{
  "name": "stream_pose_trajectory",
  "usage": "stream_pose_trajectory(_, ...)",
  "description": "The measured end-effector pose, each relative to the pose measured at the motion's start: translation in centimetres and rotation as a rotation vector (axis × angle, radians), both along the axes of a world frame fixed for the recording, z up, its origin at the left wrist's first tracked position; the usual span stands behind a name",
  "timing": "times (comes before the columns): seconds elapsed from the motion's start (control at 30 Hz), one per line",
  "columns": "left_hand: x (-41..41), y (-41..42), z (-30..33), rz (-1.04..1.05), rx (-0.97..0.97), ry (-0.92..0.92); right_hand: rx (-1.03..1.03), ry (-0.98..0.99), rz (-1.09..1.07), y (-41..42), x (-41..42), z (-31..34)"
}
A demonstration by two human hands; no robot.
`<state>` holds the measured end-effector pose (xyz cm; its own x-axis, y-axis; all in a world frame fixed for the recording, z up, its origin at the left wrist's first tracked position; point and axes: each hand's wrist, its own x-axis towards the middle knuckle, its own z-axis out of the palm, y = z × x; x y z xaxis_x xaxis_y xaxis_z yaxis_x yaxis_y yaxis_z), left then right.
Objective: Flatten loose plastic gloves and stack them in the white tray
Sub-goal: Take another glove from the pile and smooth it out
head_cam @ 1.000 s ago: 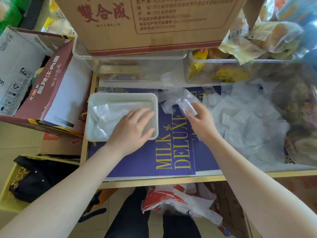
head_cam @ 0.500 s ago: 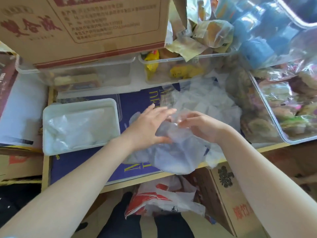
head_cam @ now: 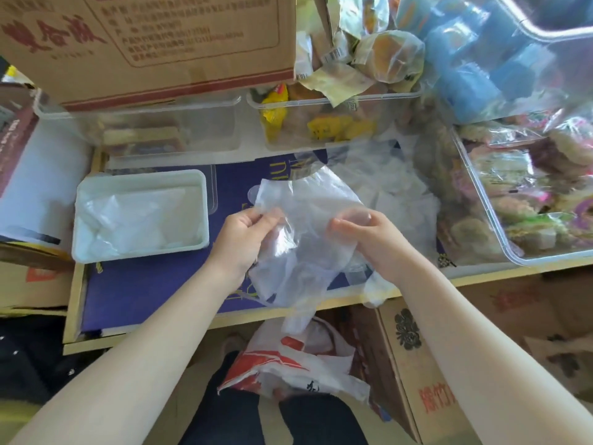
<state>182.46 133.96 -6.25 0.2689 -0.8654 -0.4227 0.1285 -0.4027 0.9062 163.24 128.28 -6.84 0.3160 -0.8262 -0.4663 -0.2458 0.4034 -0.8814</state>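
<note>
Fingers of left hand (head_cam: 242,229) and right hand (head_cam: 369,234) pinch a crumpled plastic glove (head_cam: 298,239) at frame centre; pull its edges taut and level before moving to white tray (head_cam: 141,253), centre-left.

A thin, clear plastic glove (head_cam: 298,239) hangs crumpled at the centre of the frame, its upper edge spread wide and its lower part trailing down past the table's front edge. To the left sits the white tray (head_cam: 195,179) — rectangular, shallow, lying flat — with flattened gloves (head_cam: 138,220) stacked inside. More loose gloves (head_cam: 394,191) lie heaped in a translucent pile right of centre, just behind the raised one.
</note>
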Motion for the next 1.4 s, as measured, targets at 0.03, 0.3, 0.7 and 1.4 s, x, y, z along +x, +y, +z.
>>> stream_pose_trajectory(0.03, 0.0, 0.4, -0.2, 0.001, 0.033, -0.002, -0.069, 0.038, -0.013, 0.1, 0.2, -0.4)
stream_pose_trajectory(0.3, 1.4, 3.0, -1.3, -0.073, 0.077, -0.758, -0.314, 0.254, 0.324, 1.2, -0.3, -1.8)
stream_pose_trajectory(0.7, -1.4, -0.5, -0.6, -0.455, 0.119, 0.025, -0.315, 0.061, 0.378, -0.7, -2.6, 0.4)
stream_pose_trajectory(1.4, 0.4, -2.5, -5.7, -0.11, 0.122, -0.552, -0.598, 1.098, 0.301, -0.4, -6.1, -9.0)
